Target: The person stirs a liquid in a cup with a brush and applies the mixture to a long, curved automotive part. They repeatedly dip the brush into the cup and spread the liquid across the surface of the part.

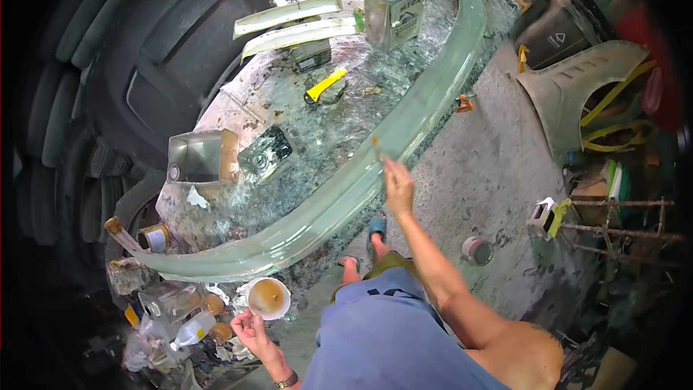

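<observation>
My right hand (pixel 398 186) is closed on a small brush (pixel 376 144) whose brownish tip rests over a long, curved, glossy pale-green strip (pixel 310 225). The strip sweeps along the near edge of a stained worktable (pixel 303 137). At the lower left, my left hand (pixel 254 334) grips a white cup (pixel 268 298) by its near side; yellowish-brown liquid shows inside. The cup sits just below the strip's near edge in this view, with its rim tilted toward me.
On the table are a rectangular metal can (pixel 393 11), a yellow-handled cutter (pixel 326 87), a cut-open tin (pixel 203 157) and two pale strips (pixel 289 14). An orange clamp (pixel 464 103) sits at the table edge. Containers (pixel 193 328) crowd the lower left; a can (pixel 478 250) stands on the floor.
</observation>
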Available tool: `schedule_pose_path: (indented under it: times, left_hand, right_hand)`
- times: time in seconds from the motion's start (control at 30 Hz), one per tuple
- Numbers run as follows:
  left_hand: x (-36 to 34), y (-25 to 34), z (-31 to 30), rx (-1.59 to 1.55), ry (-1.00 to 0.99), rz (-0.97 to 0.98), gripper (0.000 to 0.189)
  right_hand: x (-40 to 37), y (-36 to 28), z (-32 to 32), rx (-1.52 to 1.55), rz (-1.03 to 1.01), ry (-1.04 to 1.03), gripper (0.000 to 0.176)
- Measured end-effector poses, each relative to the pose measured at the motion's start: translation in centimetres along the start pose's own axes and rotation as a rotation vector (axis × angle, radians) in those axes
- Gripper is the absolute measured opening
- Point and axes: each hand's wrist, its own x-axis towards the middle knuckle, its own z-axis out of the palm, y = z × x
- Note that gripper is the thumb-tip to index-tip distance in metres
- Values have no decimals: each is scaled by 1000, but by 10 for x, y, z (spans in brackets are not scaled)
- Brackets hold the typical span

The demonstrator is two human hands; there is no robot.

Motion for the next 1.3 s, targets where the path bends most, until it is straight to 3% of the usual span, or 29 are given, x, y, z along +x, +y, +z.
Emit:
schedule_pose_path:
  times: [0.17,0.23,0.27,0.33,0.47,0.53,0.7,0.77,0.83,0.97,1.07,1.1,1.13,1.17,1.2,1.3]
  left_hand:
    - [-3,13,21,-7,-19,3,33]
    - [-3,15,26,-18,-16,4,33]
    - [-4,15,28,-11,-13,14,33]
    - [-8,15,35,-6,-8,19,33]
    - [-15,11,42,-12,-11,35,29]
    - [-21,8,43,-24,7,15,32]
    - [-33,4,57,-8,50,45,27]
    - [-36,0,58,-23,67,40,27]
    - [-40,-5,58,-43,79,37,27]
    - [-50,-12,60,-89,108,3,27]
    - [-58,-12,60,-144,166,-42,27]
    - [-60,-16,60,-94,150,-25,28]
    - [-62,-21,55,-22,167,-7,28]
    - [-67,-22,48,-84,182,-63,32]
    - [-65,-27,46,-163,186,-102,37]
    - [-67,-36,33,-278,240,-100,41]
  right_hand:
    - [-29,-27,-3,-82,-57,-234,21]
    - [-15,-26,-13,87,111,-428,22]
    - [-5,-12,-11,201,201,-411,23]
    - [26,8,-15,161,202,-283,24]
    - [63,2,-36,40,180,-220,23]
    - [57,-15,-44,-104,-91,-110,19]
    - [13,-17,-33,-252,-200,-334,18]
    - [8,-34,-35,-150,-132,-529,17]
    - [21,-19,-27,-123,-155,-488,15]
    - [73,1,-40,-128,73,-351,23]
    - [85,0,-61,-225,-50,-288,25]
    - [86,-1,-68,-277,-174,-313,25]
    - [84,15,-66,-172,-155,-391,23]
    - [76,-35,-67,-363,-257,-460,22]
    - [64,-50,-61,-391,-181,-542,21]
    - [25,-36,-32,-334,-440,-589,16]
